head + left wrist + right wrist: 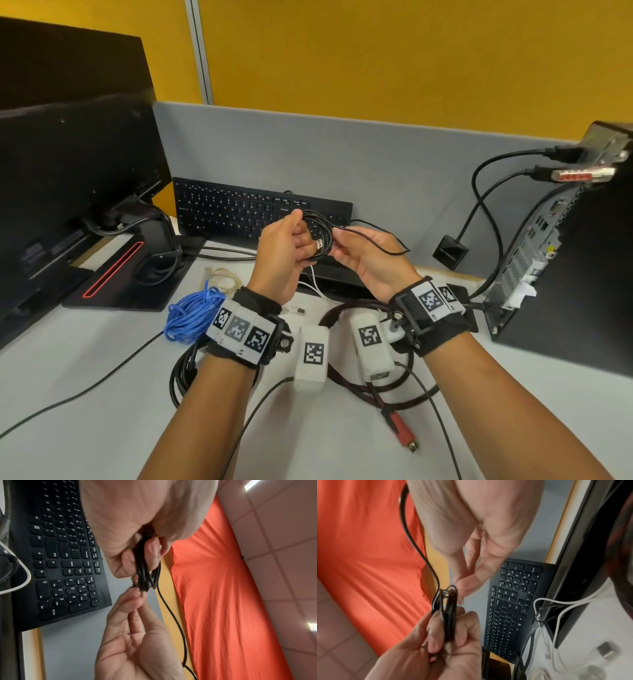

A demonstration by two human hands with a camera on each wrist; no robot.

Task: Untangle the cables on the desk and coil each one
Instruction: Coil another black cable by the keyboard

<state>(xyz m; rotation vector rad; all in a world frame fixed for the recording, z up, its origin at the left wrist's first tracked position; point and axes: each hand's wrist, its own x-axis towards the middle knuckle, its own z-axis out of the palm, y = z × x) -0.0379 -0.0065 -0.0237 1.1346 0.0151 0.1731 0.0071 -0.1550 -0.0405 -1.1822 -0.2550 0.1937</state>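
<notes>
1. Black cable (320, 236), wound in small loops, is up off the desk (85, 394), above the near edge of the keyboard (239, 209).
2. I see my left hand (286, 251) clenched round the loops; my right hand (368, 255) pinches the loose strand just right of them.
3. Nearer me than the keyboard lie a coiled blue cable (191, 313), a beige cable (222, 277), a white cable (317, 286) and a red-tipped braided cable (399, 425).
4. Right of the keyboard stands a computer tower (565, 270).
</notes>
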